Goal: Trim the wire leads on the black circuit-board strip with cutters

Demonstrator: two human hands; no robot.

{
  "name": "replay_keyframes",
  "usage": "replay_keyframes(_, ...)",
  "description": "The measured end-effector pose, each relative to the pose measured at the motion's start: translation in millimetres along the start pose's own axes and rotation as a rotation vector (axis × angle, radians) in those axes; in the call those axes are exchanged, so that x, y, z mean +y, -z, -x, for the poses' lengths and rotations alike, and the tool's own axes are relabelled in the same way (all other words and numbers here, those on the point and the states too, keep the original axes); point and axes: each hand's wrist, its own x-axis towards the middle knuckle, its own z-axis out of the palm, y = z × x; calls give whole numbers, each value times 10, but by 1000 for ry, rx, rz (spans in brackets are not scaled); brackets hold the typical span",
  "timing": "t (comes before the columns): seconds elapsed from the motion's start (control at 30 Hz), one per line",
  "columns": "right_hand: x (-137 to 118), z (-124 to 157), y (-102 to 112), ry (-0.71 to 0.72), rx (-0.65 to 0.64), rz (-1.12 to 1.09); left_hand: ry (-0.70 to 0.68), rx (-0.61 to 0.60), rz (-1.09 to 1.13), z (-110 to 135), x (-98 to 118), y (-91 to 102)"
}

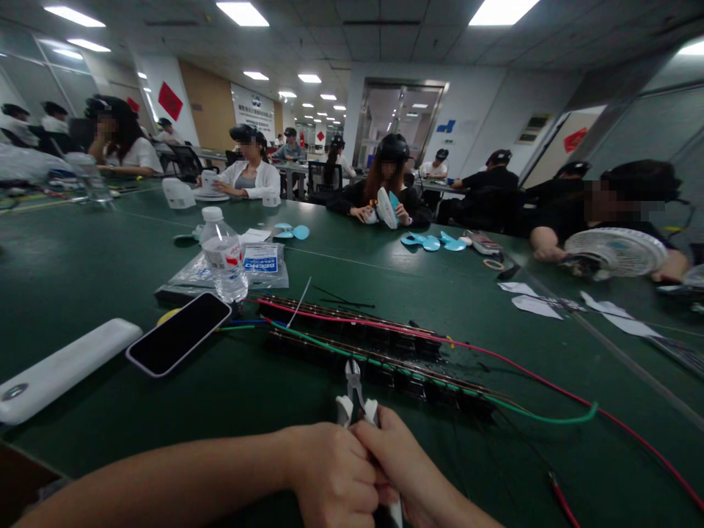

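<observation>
Both hands are closed together around the white-handled cutting pliers (353,380). My left hand (336,469) is a fist over the handles. My right hand (400,451) wraps them from the other side, with its thumb along the top. The metal jaws point away from me, at the near edge of a strip with a green wire (330,343). Behind it lies a second dark strip with a red wire (352,320); both are long and low with thin bare wires along them. A pale thin strip, perhaps a cable tie (300,302), sticks up from their left end.
To the left are a smartphone (179,334), a white elongated case (69,370), a water bottle (223,253) and a plastic bag (267,264). Blue fan blades (432,241) lie further back. Co-workers sit across the green table (165,411), some handling fan parts.
</observation>
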Motion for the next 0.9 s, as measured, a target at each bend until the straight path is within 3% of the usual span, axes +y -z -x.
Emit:
replay_keyframes(0.4, 46, -54, 25, 27, -32, 15, -3, 68, 13, -22, -7, 31)
replay_keyframes(0.6, 36, -55, 44, 23, -50, 45, 7, -10, 26, -21, -5, 48)
replay_keyframes(0.9, 32, -74, 44, 5, -38, 60, 4, 91, 8, -74, -18, 119)
